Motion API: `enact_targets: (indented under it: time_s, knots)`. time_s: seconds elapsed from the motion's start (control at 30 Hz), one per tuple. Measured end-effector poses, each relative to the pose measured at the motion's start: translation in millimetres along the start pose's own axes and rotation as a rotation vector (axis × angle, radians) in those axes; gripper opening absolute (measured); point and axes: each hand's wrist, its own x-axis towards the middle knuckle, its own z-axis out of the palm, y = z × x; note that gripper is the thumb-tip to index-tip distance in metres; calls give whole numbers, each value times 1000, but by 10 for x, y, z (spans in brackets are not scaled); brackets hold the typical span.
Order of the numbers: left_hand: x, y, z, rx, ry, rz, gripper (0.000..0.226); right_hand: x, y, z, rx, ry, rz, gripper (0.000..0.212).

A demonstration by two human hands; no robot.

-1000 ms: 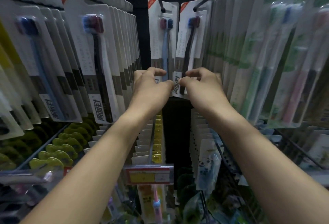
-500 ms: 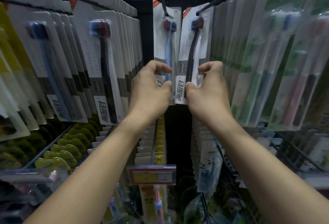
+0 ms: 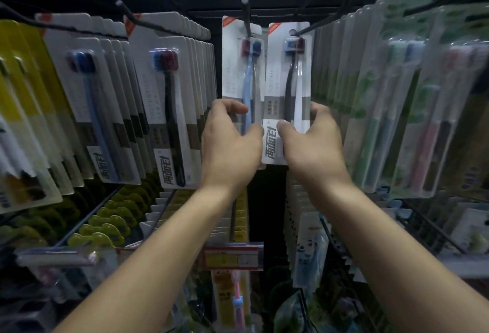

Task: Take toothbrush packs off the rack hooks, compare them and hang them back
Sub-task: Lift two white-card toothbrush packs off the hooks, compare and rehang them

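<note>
A dim shop rack fills the view, its black wire hooks [image 3: 148,24] reaching toward the camera and crowded with hanging toothbrush packs. At the left of the frame hang rows of white packs [image 3: 169,110] with blue and dark brushes; at the right, clear green-tinted packs [image 3: 375,100]. In the upper middle two packs are held up side by side, edges touching. The left hand [image 3: 230,145] grips the lower part of the left pack [image 3: 239,68], which shows a light blue brush, with fingers [image 3: 230,106] curled over its front and thumb at its right edge. The right hand [image 3: 312,145] holds the right pack [image 3: 287,78], with a dark and a white brush, thumb pressed on its printed lower card and fingers wrapped round its right edge. A hook tip sits at the hang hole of the right pack; whether the left pack is on its hook I cannot tell. Below the hands, a red and yellow price tag [image 3: 232,257] sits at the centre bottom.
</note>
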Motion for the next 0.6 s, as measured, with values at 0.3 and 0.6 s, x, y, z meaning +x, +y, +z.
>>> enact_targets:
  time_s: [0.3, 0.6]
  knots:
    - [-14, 75, -7, 21, 85, 24, 26, -24, -59, -36, 37, 9, 1, 40]
    - [-22, 75, 15, 30, 103, 23, 25, -8, -69, -54, -73, 53, -15, 30]
